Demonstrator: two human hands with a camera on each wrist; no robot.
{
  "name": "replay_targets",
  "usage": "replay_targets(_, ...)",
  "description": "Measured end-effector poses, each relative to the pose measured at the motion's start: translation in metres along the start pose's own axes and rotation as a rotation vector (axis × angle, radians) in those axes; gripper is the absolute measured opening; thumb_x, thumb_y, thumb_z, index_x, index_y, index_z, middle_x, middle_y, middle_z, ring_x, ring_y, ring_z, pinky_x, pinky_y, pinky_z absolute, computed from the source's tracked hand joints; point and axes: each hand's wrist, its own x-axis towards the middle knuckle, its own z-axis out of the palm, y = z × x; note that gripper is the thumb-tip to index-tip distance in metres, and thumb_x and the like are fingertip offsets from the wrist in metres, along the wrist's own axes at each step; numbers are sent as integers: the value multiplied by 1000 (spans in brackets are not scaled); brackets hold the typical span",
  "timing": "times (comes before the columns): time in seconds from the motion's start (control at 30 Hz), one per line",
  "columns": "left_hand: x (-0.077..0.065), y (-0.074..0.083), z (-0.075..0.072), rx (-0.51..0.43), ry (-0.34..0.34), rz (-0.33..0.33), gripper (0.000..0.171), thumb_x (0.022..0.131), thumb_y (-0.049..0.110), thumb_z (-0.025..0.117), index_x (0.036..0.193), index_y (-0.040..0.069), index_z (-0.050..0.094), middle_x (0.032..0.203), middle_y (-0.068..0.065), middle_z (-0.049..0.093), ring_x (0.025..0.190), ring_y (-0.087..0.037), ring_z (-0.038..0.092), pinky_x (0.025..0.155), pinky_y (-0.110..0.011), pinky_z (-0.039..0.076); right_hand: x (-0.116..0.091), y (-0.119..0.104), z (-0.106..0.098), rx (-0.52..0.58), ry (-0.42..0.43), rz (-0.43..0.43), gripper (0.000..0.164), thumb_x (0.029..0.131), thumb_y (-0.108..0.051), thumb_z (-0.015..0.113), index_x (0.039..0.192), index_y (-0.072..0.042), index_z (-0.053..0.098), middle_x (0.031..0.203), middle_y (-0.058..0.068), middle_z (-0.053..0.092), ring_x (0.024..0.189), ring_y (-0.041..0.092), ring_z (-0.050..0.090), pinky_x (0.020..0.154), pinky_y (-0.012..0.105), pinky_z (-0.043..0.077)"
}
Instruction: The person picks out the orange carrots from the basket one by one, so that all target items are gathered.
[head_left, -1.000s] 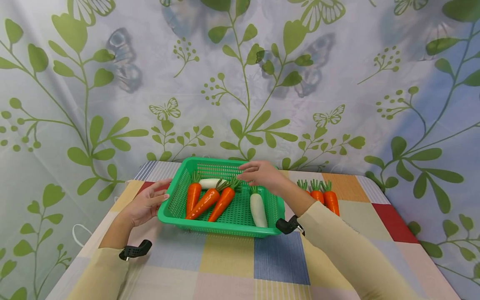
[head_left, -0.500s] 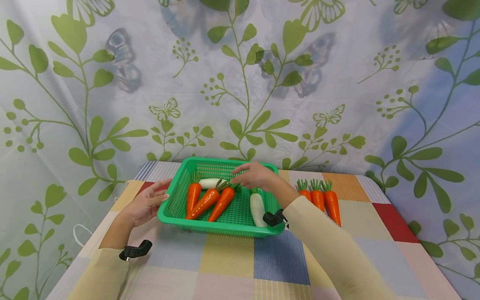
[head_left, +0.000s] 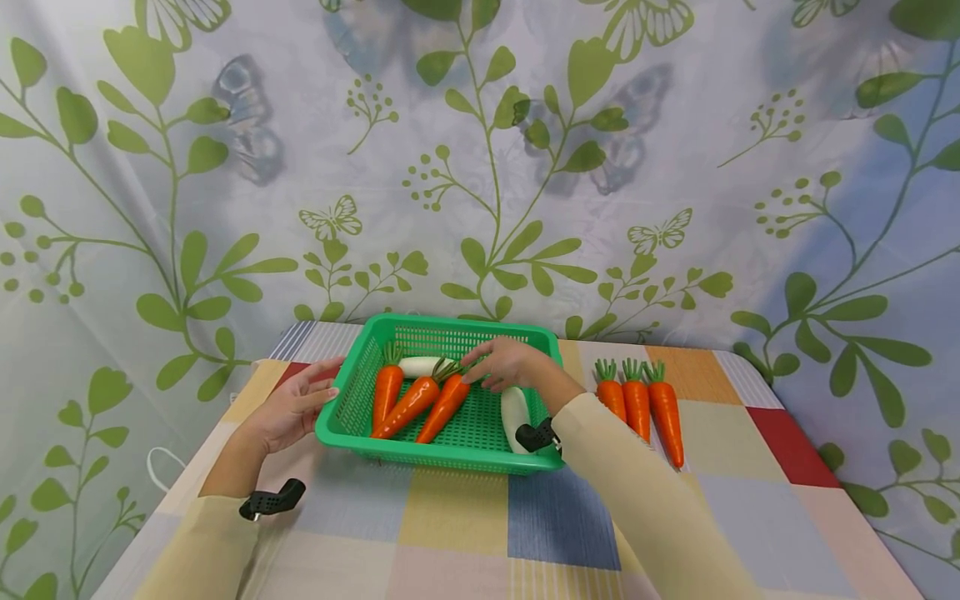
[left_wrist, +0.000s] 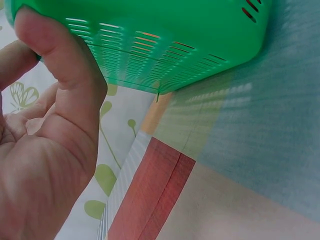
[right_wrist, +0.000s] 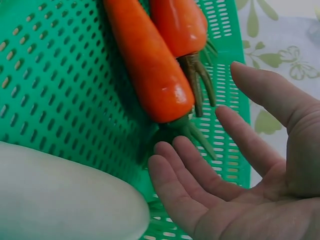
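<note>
Pale cloth curtain (head_left: 480,125), printed with green leaves and butterflies, hangs behind a patchwork-covered tabletop (head_left: 450,517). From the head view I see a green basket (head_left: 442,454) standing there, three carrots fanned close together in its left half: a left carrot (head_left: 387,392), a middle carrot (head_left: 408,408) and a right carrot (head_left: 444,410). One white radish (head_left: 420,367) lies crosswise behind them, and a second radish (head_left: 513,408) lies lengthwise on the right. Three loose carrots (head_left: 637,406) rest side by side on the tabletop, to the right of the basket. The left hand (head_left: 288,408) touches the basket's left side, its grip loose, thumb and fingers apart. The right hand (head_left: 510,365) is over the basket, fingertips at the leafy end of the right carrot (its arm wears a black wrist mount (head_left: 534,435), as does the other).

From the left wrist, the thumb tip rests at the basket's rim, with a little orange showing through the slots.

From the right wrist, the fingers are extended and apart, the grip holding nothing, just beside the right carrot's green stalks; whether they touch, I can't tell. The second radish lies pale at lower left.
</note>
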Motion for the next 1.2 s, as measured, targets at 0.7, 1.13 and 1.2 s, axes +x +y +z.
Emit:
replay_targets(0.7, -1, -1, -1, -17, -25, 4, 65, 108, 12, 51, 163, 13, 16, 137, -4, 66, 110, -23, 75, 89, -41, 62, 13, 9, 17, 84, 82, 20, 52, 88, -10, 80, 136, -7, 61, 127, 16, 65, 125, 44, 60, 110, 52, 51)
replay_targets(1.13, 0, -1, -1, -12, -23, 1, 65, 108, 12, 50, 163, 14, 17, 133, 0, 67, 109, -22, 75, 88, -42, 62, 20, 11, 23, 119, 18, 40, 71, 85, -2, 81, 149, -8, 49, 145, 21, 54, 123, 37, 63, 110, 50, 51)
replay_targets(1.2, 0, -1, -1, -15, -25, 2, 65, 108, 12, 50, 163, 14, 17, 134, -1, 67, 109, -22, 75, 88, -42, 62, 20, 11, 23, 124, 17, 36, 71, 85, -1, 80, 148, -8, 48, 141, 21, 56, 120, 35, 64, 110, 50, 51)
